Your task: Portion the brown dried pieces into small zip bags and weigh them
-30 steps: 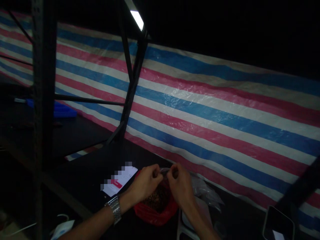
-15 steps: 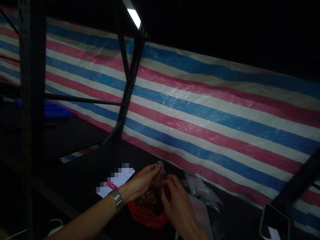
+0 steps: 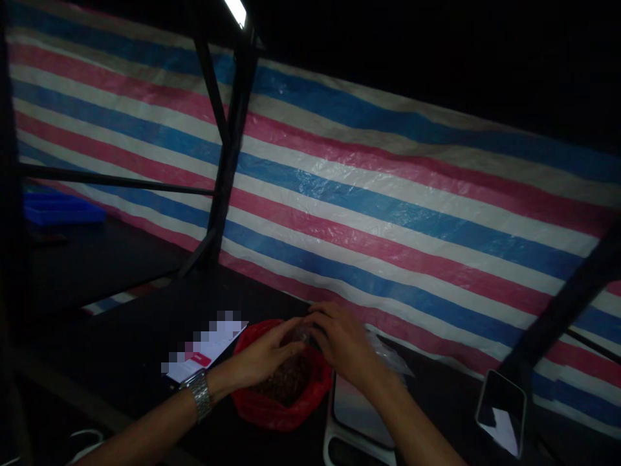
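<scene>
A red plastic bag [image 3: 277,421] stands with its mouth wide, holding many small brown pieces [image 3: 288,382] too dim to name. Over its far rim, my left hand [image 3: 272,353], with a metal watch on the wrist, is closed on a small clear plastic bag [image 3: 301,334]. My right hand [image 3: 342,340] meets it from the right, its bent fingers and thumb at the same clear bag. Both hands' fingertips nearly touch, and they partly hide the clear bag.
Right of the red bag lies a pale scale-like device [image 3: 361,404] with a shiny top. Behind it are clear plastic bags [image 3: 391,355]. A paper sheet [image 3: 213,349], a dark-screened device [image 3: 502,414] and a blue tray [image 3: 63,208] lie farther out. Striped sheeting [image 3: 388,213] hangs behind.
The view has shifted right. My right hand has risen and come over to the left hand at the clear bag, which sits lower over the red bag.
</scene>
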Demonstrator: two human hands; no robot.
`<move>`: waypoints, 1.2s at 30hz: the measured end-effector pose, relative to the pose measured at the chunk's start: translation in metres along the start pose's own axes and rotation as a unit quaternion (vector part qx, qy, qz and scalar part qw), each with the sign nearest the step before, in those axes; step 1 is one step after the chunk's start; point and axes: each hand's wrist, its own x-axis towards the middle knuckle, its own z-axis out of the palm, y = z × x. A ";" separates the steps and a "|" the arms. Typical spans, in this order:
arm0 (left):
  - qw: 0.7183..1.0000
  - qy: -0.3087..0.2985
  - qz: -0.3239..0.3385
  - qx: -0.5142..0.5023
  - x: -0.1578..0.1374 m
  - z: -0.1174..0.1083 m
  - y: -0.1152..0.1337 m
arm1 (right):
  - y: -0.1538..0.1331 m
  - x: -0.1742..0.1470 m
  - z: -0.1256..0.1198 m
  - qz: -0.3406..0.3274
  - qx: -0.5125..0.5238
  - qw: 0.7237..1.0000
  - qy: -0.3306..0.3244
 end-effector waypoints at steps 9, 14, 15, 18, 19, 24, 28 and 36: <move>0.998 0.026 -0.019 0.046 0.000 -0.002 0.016 | 0.002 0.012 -0.011 -0.034 -0.010 0.999 0.004; 0.998 0.032 -0.027 0.052 -0.001 0.000 0.022 | 0.007 0.012 -0.010 -0.056 -0.012 0.998 0.023; 0.998 0.032 -0.029 0.053 -0.002 0.000 0.020 | 0.008 0.012 -0.010 -0.058 -0.012 0.998 0.026; 0.997 0.040 -0.027 0.057 -0.002 -0.002 0.016 | 0.005 0.011 -0.011 -0.059 -0.009 0.998 0.037; 0.997 0.045 -0.024 0.058 -0.002 -0.002 0.015 | 0.003 0.011 -0.012 -0.058 -0.005 0.997 0.040; 0.997 0.054 -0.005 0.053 0.000 -0.002 0.018 | -0.007 0.010 -0.017 -0.047 0.040 0.998 0.012; 0.996 0.042 -0.004 0.075 -0.001 -0.001 0.024 | -0.004 0.010 -0.015 -0.036 0.022 0.999 0.006; 0.982 0.085 0.018 0.166 0.001 -0.005 0.025 | 0.023 0.002 -0.008 0.046 0.073 0.995 0.054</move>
